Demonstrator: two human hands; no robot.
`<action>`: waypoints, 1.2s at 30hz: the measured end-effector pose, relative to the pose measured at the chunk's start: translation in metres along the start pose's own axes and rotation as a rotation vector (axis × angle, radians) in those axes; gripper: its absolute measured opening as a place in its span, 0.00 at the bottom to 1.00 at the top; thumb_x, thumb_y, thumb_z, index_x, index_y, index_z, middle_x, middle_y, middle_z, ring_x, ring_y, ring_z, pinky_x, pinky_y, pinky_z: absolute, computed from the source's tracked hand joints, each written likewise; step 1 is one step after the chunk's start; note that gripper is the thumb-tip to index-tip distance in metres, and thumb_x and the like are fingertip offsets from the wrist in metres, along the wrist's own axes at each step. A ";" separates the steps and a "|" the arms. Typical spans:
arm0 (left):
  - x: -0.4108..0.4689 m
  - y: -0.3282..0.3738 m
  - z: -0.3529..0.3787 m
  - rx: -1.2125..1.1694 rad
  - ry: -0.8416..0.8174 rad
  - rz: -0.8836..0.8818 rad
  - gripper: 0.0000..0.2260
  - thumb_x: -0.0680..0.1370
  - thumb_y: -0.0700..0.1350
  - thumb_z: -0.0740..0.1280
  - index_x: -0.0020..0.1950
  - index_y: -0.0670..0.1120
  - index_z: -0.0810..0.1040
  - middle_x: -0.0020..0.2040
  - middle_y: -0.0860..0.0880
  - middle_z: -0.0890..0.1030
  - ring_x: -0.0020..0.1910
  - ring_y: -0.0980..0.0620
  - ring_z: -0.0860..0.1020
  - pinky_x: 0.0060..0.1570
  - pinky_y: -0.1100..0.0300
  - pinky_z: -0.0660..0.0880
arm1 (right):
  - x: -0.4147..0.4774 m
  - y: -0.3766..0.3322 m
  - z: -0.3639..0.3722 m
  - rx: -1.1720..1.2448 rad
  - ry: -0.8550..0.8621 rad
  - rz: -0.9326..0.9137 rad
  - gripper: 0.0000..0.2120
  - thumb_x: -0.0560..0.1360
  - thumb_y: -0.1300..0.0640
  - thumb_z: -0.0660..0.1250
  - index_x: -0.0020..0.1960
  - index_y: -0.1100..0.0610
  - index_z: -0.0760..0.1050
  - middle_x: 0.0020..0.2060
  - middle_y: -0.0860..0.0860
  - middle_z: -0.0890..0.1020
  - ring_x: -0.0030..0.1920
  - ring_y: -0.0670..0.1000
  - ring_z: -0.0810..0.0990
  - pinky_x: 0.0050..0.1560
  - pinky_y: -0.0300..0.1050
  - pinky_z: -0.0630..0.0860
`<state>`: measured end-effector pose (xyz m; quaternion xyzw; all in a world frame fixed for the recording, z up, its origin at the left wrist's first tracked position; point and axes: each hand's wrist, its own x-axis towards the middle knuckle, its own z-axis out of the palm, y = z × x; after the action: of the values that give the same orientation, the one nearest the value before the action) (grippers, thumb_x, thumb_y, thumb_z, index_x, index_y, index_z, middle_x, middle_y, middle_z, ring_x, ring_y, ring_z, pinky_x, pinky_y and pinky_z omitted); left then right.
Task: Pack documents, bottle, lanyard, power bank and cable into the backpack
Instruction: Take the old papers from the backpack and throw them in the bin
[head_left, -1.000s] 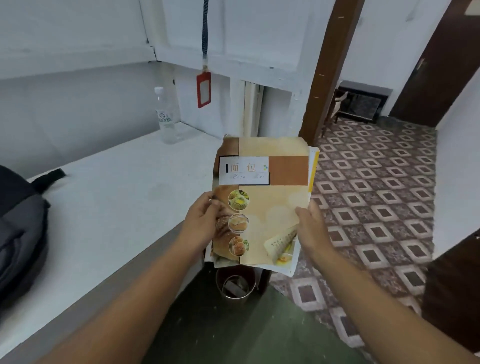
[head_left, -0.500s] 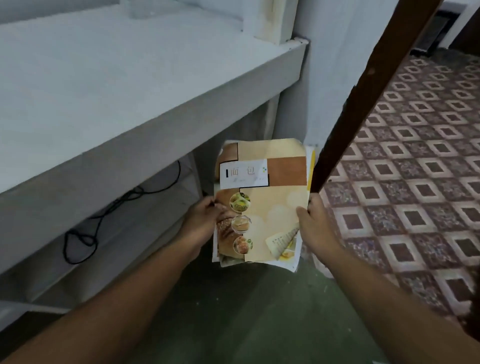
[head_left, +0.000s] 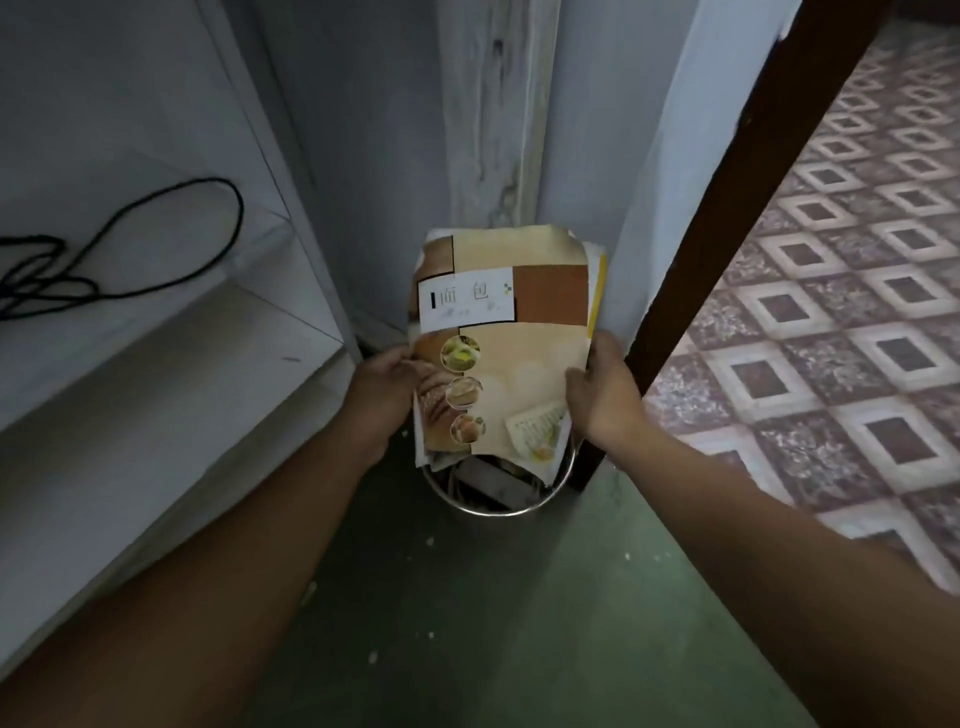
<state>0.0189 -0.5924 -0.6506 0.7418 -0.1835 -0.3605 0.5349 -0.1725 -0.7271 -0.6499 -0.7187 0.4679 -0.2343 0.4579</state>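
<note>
Both hands hold a stack of documents (head_left: 519, 358) topped by a beige and brown cover with bread pictures. My left hand (head_left: 387, 387) grips the stack's left edge; my right hand (head_left: 602, 395) grips its right edge. The stack hangs low, just above a round metal bin (head_left: 498, 506) on the floor. A black cable (head_left: 104, 260) lies coiled on a white lower shelf at the left. The backpack, bottle, lanyard and power bank are out of view.
White shelving (head_left: 171, 395) fills the left. A white wooden post (head_left: 498, 114) and wall stand behind the documents. A dark brown beam (head_left: 727, 218) slants down at the right. Beyond it lies patterned tile floor (head_left: 841, 312); green floor (head_left: 467, 623) is below.
The view has dropped from the tabletop to the floor under the table. The documents, still held in both hands, have gone down to just above the metal bin.
</note>
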 end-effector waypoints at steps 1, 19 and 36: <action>0.005 -0.008 0.002 0.009 -0.016 -0.003 0.08 0.80 0.44 0.66 0.49 0.52 0.85 0.49 0.47 0.88 0.51 0.45 0.86 0.57 0.43 0.81 | 0.003 0.006 0.006 -0.015 0.000 0.016 0.13 0.80 0.65 0.57 0.63 0.56 0.67 0.53 0.50 0.77 0.54 0.53 0.77 0.52 0.45 0.73; 0.025 -0.080 0.016 0.495 -0.093 0.044 0.11 0.81 0.41 0.68 0.39 0.52 0.77 0.38 0.53 0.79 0.38 0.57 0.78 0.36 0.63 0.71 | 0.008 0.094 0.029 -0.374 -0.105 0.157 0.14 0.77 0.63 0.65 0.62 0.61 0.75 0.56 0.59 0.81 0.56 0.62 0.79 0.48 0.44 0.70; 0.030 -0.080 0.018 0.615 -0.153 0.038 0.09 0.82 0.41 0.64 0.58 0.45 0.83 0.52 0.48 0.82 0.44 0.57 0.78 0.42 0.61 0.73 | 0.016 0.097 0.042 -0.535 -0.170 0.147 0.08 0.79 0.61 0.60 0.40 0.59 0.70 0.40 0.58 0.75 0.41 0.59 0.75 0.36 0.42 0.66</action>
<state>0.0165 -0.5954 -0.7384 0.8360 -0.3372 -0.3329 0.2767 -0.1780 -0.7367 -0.7560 -0.7949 0.5241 -0.0079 0.3056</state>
